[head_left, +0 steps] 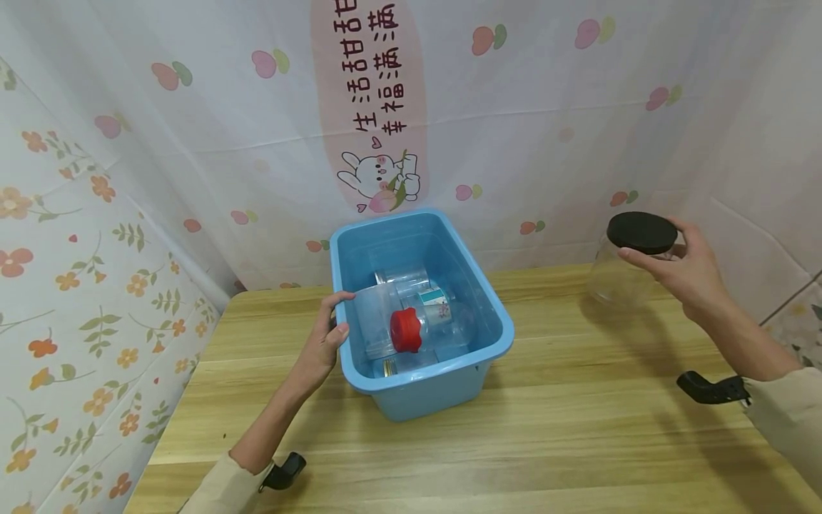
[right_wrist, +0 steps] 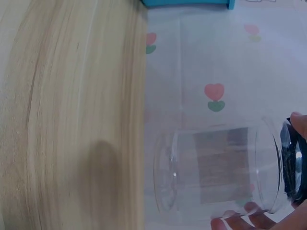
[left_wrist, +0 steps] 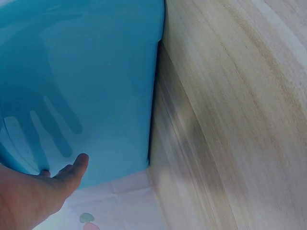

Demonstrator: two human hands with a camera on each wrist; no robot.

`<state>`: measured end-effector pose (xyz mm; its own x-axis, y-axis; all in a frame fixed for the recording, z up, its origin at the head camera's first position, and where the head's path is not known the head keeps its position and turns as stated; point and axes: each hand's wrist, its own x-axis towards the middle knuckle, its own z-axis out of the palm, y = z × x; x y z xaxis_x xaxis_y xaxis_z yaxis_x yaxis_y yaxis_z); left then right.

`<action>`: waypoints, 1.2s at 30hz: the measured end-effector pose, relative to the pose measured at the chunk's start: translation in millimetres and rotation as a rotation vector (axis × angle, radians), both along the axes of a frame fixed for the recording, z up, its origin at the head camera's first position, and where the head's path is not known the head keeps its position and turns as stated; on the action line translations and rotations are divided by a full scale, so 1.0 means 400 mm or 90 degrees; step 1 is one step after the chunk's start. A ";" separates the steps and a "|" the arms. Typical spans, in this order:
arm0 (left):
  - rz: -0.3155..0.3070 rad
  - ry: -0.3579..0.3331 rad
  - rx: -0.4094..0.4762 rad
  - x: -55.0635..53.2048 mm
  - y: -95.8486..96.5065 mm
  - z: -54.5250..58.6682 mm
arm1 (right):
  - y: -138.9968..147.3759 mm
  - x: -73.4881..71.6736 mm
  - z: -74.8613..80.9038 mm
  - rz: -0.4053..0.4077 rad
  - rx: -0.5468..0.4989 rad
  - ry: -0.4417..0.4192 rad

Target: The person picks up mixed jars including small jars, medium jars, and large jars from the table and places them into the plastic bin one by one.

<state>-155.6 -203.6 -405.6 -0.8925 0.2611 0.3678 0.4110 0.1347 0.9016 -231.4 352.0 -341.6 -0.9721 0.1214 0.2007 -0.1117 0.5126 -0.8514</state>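
Note:
My left hand (head_left: pixel 319 344) holds the left rim of a blue plastic tub (head_left: pixel 420 385); in the left wrist view, that hand (left_wrist: pixel 41 196) is beside the tub's wall (left_wrist: pixel 103 81). Inside the tub lie several clear jars, one with a red scalloped lid (head_left: pixel 407 330) and one with a teal-and-white label (head_left: pixel 434 298). Over at the right, my right hand (head_left: pixel 690 275) grips a clear jar (head_left: pixel 616 282) around its black lid (head_left: pixel 642 232), the jar upright. In the right wrist view, the jar (right_wrist: pixel 216 167) has a see-through body and fingers curve against its side.
The tub stands on a wood-grain table (head_left: pixel 578 428), close to its back edge. Behind hangs a white curtain (head_left: pixel 514 143) with a fruit print and a rabbit drawing. A flower-patterned cloth (head_left: pixel 96 321) hangs along the left side.

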 end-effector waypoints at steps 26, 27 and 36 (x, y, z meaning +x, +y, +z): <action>-0.001 0.000 0.003 0.001 0.001 0.001 | -0.054 0.012 0.028 0.043 -0.010 0.009; -0.001 0.000 0.003 0.001 0.001 0.001 | -0.056 0.013 0.030 0.045 -0.010 0.010; -0.003 -0.001 0.004 0.003 0.002 0.002 | -0.068 0.012 0.033 0.057 -0.021 0.010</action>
<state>-154.6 -202.9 -404.6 -0.8921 0.2631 0.3673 0.4095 0.1273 0.9034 -226.7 325.0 -328.2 -0.9761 0.0414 0.2134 -0.1691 0.4719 -0.8653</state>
